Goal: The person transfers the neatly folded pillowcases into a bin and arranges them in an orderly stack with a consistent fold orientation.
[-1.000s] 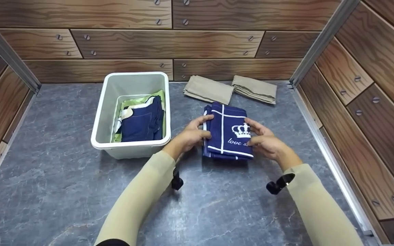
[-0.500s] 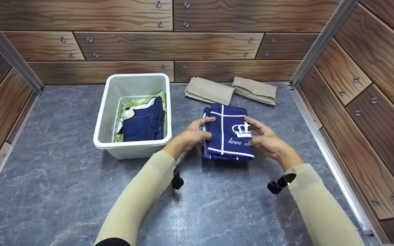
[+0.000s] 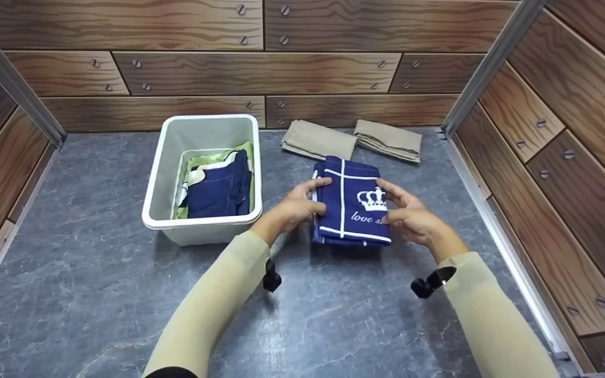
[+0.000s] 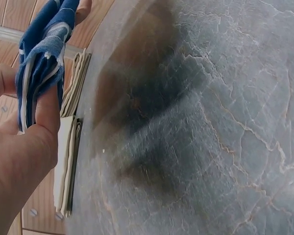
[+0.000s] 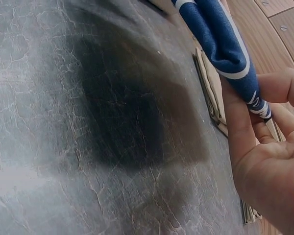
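Standing bin (image 3: 208, 235): smooth, left
Tan cloths (image 3: 319, 139): folded, behind navy cloth (image 3: 354, 189)
Left hand (image 3: 297, 208), right hand (image 3: 413, 218): fingers pinching it

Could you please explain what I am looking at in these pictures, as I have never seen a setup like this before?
There is no machine here: a person works with two bare hands. The head picture comes from a camera worn on the head, looking forward and down. The other two come from cameras worn on the wrists, each looking at its own hand's work, so the scene appears turned.

The left hand and right hand grip opposite sides of a folded navy-blue cloth with white lines and a white crown, held above the grey, marble-patterned surface.

On that surface stands a pale grey, white-rimmed bin containing navy fabric and green fabric. Beyond the held cloth lie a folded beige cloth and, to its right, another folded beige cloth.
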`<state>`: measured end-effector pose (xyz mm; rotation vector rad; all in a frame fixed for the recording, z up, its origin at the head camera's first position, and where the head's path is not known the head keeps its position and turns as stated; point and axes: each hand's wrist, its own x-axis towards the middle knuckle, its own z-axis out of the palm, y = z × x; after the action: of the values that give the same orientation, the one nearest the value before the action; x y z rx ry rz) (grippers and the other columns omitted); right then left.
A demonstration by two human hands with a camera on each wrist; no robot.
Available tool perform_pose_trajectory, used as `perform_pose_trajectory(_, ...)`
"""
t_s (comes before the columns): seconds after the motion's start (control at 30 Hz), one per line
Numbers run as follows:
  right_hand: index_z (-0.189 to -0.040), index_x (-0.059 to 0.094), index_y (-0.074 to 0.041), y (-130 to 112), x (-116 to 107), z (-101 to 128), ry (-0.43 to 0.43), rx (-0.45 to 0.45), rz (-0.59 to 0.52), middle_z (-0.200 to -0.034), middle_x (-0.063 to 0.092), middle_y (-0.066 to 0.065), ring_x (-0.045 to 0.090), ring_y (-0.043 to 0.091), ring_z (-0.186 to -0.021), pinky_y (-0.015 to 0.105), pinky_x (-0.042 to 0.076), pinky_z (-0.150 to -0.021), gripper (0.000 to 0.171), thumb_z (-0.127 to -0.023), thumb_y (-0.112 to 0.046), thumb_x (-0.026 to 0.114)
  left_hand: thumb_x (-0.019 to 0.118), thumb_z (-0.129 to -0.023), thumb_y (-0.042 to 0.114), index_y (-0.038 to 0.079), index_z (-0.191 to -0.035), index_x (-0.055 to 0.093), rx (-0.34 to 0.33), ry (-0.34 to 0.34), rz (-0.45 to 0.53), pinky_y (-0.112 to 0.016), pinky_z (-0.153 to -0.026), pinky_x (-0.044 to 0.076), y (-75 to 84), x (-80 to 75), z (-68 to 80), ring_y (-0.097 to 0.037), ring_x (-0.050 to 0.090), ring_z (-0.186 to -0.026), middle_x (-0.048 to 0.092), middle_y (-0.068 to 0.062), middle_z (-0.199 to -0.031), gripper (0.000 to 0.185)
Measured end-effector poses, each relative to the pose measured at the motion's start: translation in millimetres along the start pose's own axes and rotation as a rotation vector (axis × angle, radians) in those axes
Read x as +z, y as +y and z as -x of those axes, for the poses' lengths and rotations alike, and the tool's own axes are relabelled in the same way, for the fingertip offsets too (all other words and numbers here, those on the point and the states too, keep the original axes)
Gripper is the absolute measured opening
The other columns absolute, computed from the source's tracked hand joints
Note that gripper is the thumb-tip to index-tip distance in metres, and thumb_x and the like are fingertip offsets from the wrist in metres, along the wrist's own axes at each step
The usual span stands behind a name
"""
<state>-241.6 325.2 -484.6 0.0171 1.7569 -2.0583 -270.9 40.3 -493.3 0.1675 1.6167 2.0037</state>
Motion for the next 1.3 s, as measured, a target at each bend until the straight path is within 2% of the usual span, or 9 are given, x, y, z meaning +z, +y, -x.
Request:
perform_pose_trajectory(0.07,-0.159,0.025,-0.017,0,1,-1,-0.003,0.0,0.002,-0.146,0.034,0.01,0.062,0.018,-0.093,0.014,0.046,-0.051,0.103,-0.071,0.028,0.053,0.052,-0.074,-0.022,0.015,-0.149,0.044,0.004,0.005,-0.013,-0.031,-0.066,0.06,0.8,-0.9,0.5,-0.023,0.066,-0.09,0.059,-0.018,-0.124,0.085)
perform_pose_trajectory(0.17,-0.159,0.023,-0.016,-2,3,-1,-0.005,0.003,-0.004,-0.144,0.035,0.01,0.063,0.019,-0.097,0.018,0.055,-0.061,0.102,-0.072,0.029,0.051,0.052,-0.073,-0.021,0.015,-0.149,0.045,0.015,0.009,-0.025,-0.027,-0.059,0.058,3.5,-1.5,1.9,-0.022,0.065,-0.085,0.06,-0.018,-0.119,0.084)
perform_pose_trajectory(0.3,-0.16,0.023,-0.018,-6,6,-2,0.003,0.017,-0.024,-0.142,0.035,0.01,0.063,0.02,-0.1,0.028,0.061,-0.075,0.101,-0.074,0.028,0.05,0.051,-0.073,-0.021,0.015,-0.149,0.045,0.027,0.016,-0.009,-0.03,-0.06,0.06,9.8,-1.9,5.2,-0.023,0.067,-0.085,0.061,-0.018,-0.117,0.084)
perform_pose_trajectory(0.37,-0.16,0.022,-0.018,-8,7,-3,0.002,0.022,-0.031,-0.141,0.035,0.009,0.063,0.02,-0.101,0.028,0.06,-0.077,0.1,-0.075,0.028,0.049,0.051,-0.073,-0.022,0.014,-0.15,0.044,0.031,0.017,0.001,-0.031,-0.063,0.061,14.2,-1.7,7.0,-0.023,0.067,-0.087,0.061,-0.018,-0.118,0.085)
perform_pose_trajectory(0.43,-0.16,0.022,-0.018,-11,9,-4,0.0,0.022,-0.042,-0.141,0.036,0.009,0.062,0.021,-0.103,0.03,0.06,-0.08,0.1,-0.075,0.028,0.049,0.051,-0.073,-0.022,0.014,-0.15,0.044,0.038,0.018,-0.012,-0.028,-0.06,0.059,19.2,-1.9,8.4,-0.021,0.065,-0.087,0.059,-0.018,-0.12,0.084)
perform_pose_trajectory(0.6,-0.16,0.023,-0.02,-21,13,-4,-0.004,0.014,-0.041,-0.142,0.037,0.008,0.063,0.022,-0.102,0.034,0.061,-0.08,0.1,-0.075,0.027,0.049,0.053,-0.074,-0.02,0.016,-0.149,0.045,0.036,0.02,-0.057,-0.026,-0.056,0.057,34.0,-2.2,11.3,-0.021,0.064,-0.086,0.055,-0.017,-0.127,0.083)
perform_pose_trajectory(0.83,-0.159,0.024,-0.023,-33,19,-3,-0.005,0.011,-0.036,-0.145,0.036,0.008,0.063,0.023,-0.102,0.032,0.061,-0.075,0.1,-0.076,0.026,0.05,0.053,-0.075,-0.021,0.017,-0.149,0.046,0.024,0.028,-0.068,-0.039,-0.071,0.062,51.9,-3.9,17.1,-0.026,0.065,-0.097,0.051,-0.019,-0.135,0.083)
perform_pose_trajectory(1.17,-0.159,0.026,-0.023,-48,33,-7,-0.035,-0.016,-0.035,-0.143,0.038,0.009,0.063,0.023,-0.1,0.031,0.061,-0.072,0.101,-0.075,0.028,0.05,0.051,-0.074,-0.022,0.016,-0.149,0.046,0.049,0.04,-0.04,-0.044,-0.078,0.061,64.5,-12.0,23.9,-0.03,0.064,-0.103,0.049,-0.019,-0.137,0.084)
perform_pose_trajectory(1.3,-0.159,0.026,-0.023,-54,39,-10,-0.037,-0.018,-0.032,-0.143,0.037,0.009,0.063,0.025,-0.102,0.035,0.061,-0.077,0.101,-0.075,0.028,0.049,0.051,-0.074,-0.023,0.016,-0.148,0.047,0.063,0.056,-0.044,-0.045,-0.079,0.061,69.2,-15.5,27.1,-0.03,0.063,-0.104,0.049,-0.019,-0.136,0.084)
